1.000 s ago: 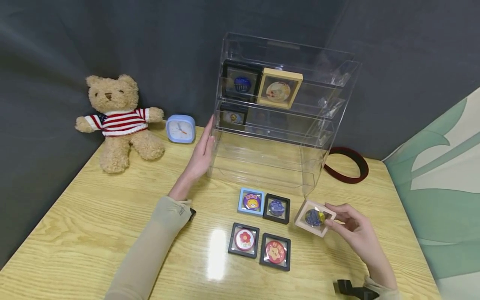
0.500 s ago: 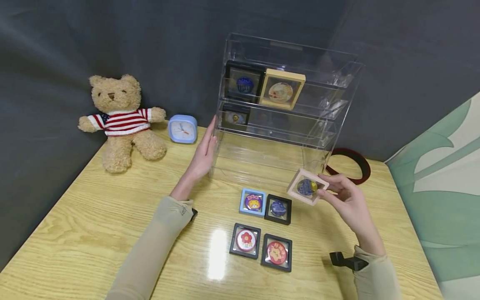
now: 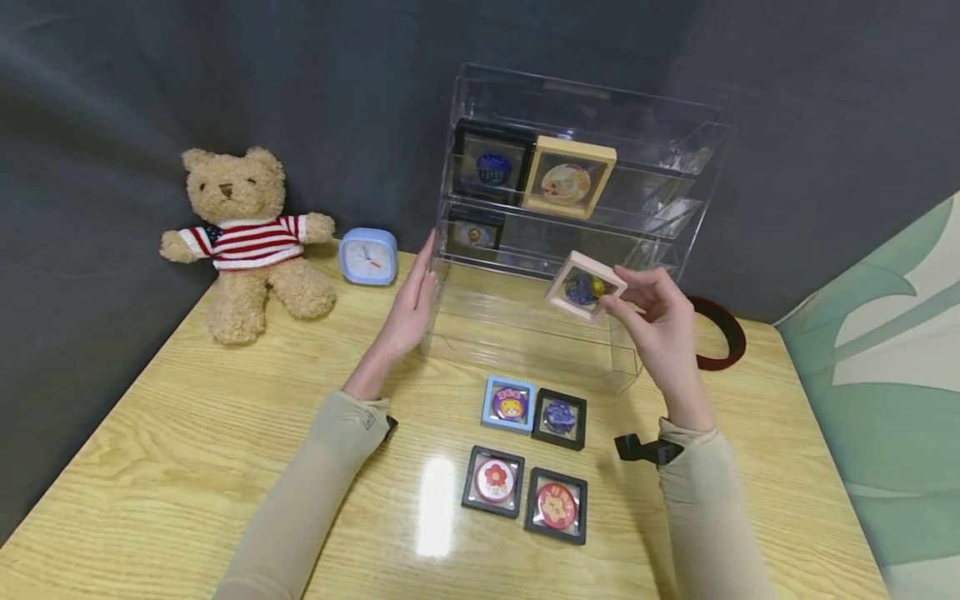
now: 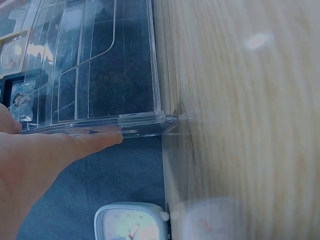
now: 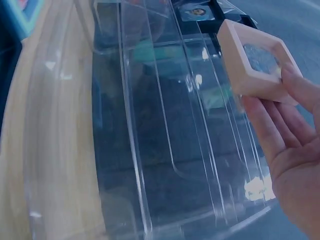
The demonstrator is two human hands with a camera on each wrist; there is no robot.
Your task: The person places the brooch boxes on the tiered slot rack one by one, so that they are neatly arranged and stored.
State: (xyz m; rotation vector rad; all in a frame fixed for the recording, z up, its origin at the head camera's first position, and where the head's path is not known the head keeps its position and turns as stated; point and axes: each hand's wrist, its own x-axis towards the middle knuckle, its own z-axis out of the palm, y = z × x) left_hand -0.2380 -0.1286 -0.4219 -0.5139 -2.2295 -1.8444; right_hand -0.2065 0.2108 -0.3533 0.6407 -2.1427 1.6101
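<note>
My right hand (image 3: 660,325) pinches a pale pink square display frame (image 3: 581,289) by its right edge, tilted in front of the clear acrylic tiered rack (image 3: 525,354). A dark blue and yellow round badge shows inside it. My left hand (image 3: 408,312) rests with straight fingers along the rack's left side, as the left wrist view also shows. On an upper tier stand a black frame (image 3: 493,167) and a yellow frame (image 3: 567,182). A partly visible black frame (image 3: 474,236) stands on the tier below, at the left.
Flat on the wooden table lie a blue frame (image 3: 509,405) and black frames (image 3: 559,417) with round badges, in front of the rack. A teddy bear (image 3: 243,242) and a blue clock (image 3: 368,257) sit left; a dark red band (image 3: 723,329) lies right.
My right hand has lifted the pink frame up and leftward, from beside the flat frames to in front of the rack's middle. My left hand has stayed against the rack's side.
</note>
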